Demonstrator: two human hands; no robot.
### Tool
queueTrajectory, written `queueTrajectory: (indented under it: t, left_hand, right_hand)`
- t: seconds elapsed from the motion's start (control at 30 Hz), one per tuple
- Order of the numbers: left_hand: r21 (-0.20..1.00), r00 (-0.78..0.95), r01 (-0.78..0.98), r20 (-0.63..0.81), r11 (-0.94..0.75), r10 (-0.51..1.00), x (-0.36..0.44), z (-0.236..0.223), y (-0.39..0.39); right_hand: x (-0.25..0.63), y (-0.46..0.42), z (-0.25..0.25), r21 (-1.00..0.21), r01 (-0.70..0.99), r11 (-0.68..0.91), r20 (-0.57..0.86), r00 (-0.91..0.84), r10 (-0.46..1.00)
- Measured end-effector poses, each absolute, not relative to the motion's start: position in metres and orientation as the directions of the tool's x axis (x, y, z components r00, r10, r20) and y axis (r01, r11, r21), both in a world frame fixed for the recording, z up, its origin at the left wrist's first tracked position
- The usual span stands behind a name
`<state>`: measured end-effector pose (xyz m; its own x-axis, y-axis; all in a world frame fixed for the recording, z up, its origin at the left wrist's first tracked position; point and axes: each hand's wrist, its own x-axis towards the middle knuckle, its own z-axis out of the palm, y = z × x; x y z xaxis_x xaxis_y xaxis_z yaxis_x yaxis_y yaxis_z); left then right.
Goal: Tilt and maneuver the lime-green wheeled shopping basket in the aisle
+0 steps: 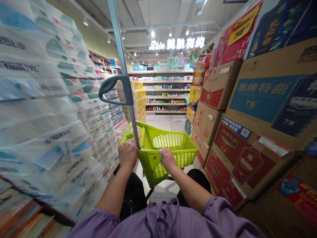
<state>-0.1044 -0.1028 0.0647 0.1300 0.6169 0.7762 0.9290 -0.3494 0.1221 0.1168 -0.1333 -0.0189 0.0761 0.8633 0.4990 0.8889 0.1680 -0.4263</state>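
A lime-green plastic shopping basket [151, 165] with lattice sides stands tilted before me, and its inside looks bare. A metal pole [135, 129] with a grey loop handle [130, 91] rises from its near left. My left hand [127, 154] is closed round the basket's near left rim beside the pole's foot. My right hand [168, 159] is closed on a small crumpled whitish cloth or tissue [161, 154], pressed to the near rim. The fingertips of both hands are partly hidden.
Packs of tissue paper [44, 99] are stacked high on the left. Cardboard liquor cartons [267, 89] form a wall on the right. A pale tiled floor [173, 124] runs between them to shelves of small goods [168, 87] under a lit sign [177, 43].
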Motion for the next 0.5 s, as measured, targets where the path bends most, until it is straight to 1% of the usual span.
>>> queueTrajectory:
  t: [0.1, 0.23, 0.33, 0.43, 0.5]
  left_hand:
    - [0.147, 0.132, 0.921, 0.753, -0.360, 0.644, -0.102, 0.065, -0.106]
    - [0.087, 0.154, 0.943, 0.741, -0.321, 0.653, -0.101, 0.063, -0.109]
    - [0.089, 0.150, 0.945, 0.738, -0.315, 0.658, -0.099, 0.061, -0.110]
    - [0.098, 0.156, 0.938, 0.736, -0.332, 0.659, -0.097, 0.060, -0.111]
    - [0.101, 0.159, 0.937, 0.730, -0.335, 0.665, -0.097, 0.060, -0.111]
  right_hand:
    - [0.118, -0.136, -0.019, -0.437, 0.885, 0.161, 0.494, 0.087, 0.865]
    - [0.124, -0.143, -0.022, -0.425, 0.885, 0.189, 0.515, 0.065, 0.854]
    - [0.126, -0.148, -0.022, -0.422, 0.888, 0.181, 0.526, 0.078, 0.847]
    - [0.119, -0.150, -0.015, -0.448, 0.883, 0.143, 0.492, 0.109, 0.864]
    - [0.109, -0.149, -0.009, -0.452, 0.878, 0.159, 0.476, 0.087, 0.875]
